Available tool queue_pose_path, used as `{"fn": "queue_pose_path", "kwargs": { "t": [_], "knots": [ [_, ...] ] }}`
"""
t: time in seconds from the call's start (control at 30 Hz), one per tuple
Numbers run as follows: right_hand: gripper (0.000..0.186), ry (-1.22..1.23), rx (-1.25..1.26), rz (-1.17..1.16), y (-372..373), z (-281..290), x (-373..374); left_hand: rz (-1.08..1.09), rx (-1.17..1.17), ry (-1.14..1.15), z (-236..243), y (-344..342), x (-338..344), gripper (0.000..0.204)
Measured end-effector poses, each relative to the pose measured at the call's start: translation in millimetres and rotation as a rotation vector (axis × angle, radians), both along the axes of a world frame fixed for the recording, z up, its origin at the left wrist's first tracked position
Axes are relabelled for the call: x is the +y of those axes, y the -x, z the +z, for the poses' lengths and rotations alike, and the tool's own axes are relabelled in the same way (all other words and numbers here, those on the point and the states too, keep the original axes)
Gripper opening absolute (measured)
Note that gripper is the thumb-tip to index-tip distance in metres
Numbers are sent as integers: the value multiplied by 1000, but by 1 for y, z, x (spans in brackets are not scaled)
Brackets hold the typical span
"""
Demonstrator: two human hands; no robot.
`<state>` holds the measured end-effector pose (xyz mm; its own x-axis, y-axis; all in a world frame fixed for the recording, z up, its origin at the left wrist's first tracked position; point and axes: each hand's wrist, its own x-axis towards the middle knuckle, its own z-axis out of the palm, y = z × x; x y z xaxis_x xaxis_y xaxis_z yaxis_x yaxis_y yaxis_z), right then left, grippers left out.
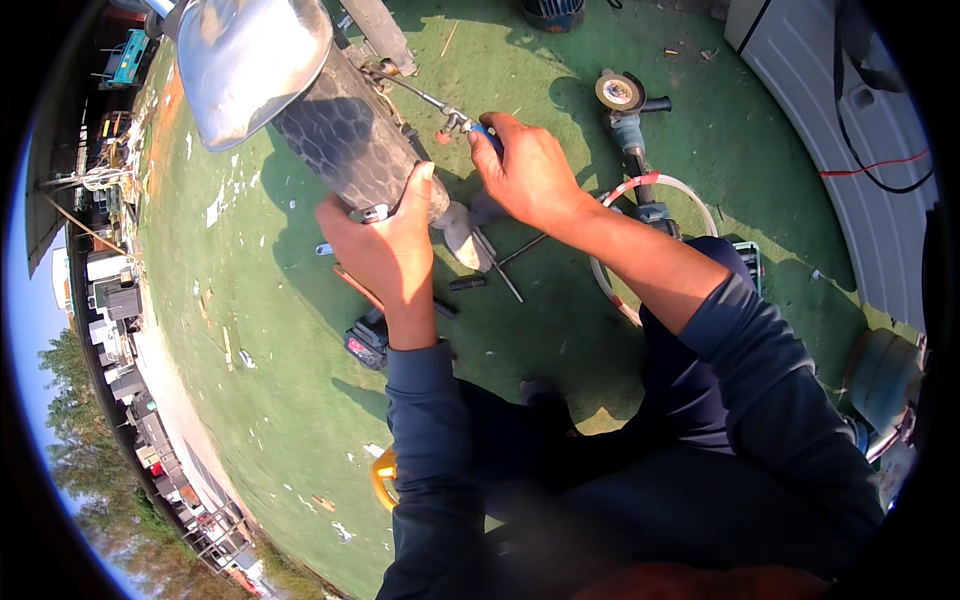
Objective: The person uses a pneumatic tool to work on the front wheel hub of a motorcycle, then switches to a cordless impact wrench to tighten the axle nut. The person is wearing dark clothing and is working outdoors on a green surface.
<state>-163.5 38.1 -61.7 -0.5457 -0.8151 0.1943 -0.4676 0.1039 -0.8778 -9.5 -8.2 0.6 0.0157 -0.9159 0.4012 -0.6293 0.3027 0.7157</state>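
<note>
My left hand [385,240] curls round the lower end of a grey mottled, tapered body [345,125], thumb up along its edge. A small silvery part [376,213] shows between its fingers. Above, a glossy rounded silver panel [250,65] is set against that body. My right hand [530,175] grips the blue handle [488,136] of a thin metal tool with a red knob [443,137], which looks like a gas torch. Its slim metal tube [415,92] points up and left, toward the body's far side. My palm hides most of the handle.
On the green floor [290,400] lie an angle grinder [627,130], a pale ring of hose [710,205], a T-shaped metal rod [508,280], a black socket [467,284] and a power-tool battery [367,340]. A yellow handle [384,480] is beside my left sleeve. A grey panel [820,130] stands at the right.
</note>
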Motion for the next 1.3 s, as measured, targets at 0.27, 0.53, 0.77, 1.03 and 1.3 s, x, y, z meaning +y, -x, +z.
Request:
{"fn": "queue_pose_path", "kwargs": {
  "t": [0.27, 0.53, 0.77, 1.03, 1.3],
  "knots": [
    [32, 81, -2, -39, -1, -3, -2, -17, 6, 6, 1, 3, 2, 80],
    [33, 61, -17, -30, 0, -3, -2, 12, -11, -18, 3, 3, 4, 93],
    [33, -17, -7, 6, 3, -2, 3, 20, -17, -8, -3, 0, 0, 98],
    [32, 25, -7, -19, 4, -3, 4, -13, 43, -3, -1, 1, 1, 86],
    [32, 37, 10, -20, 4, -4, 3, -20, 56, 10, -2, 1, 0, 84]
  ]
}}
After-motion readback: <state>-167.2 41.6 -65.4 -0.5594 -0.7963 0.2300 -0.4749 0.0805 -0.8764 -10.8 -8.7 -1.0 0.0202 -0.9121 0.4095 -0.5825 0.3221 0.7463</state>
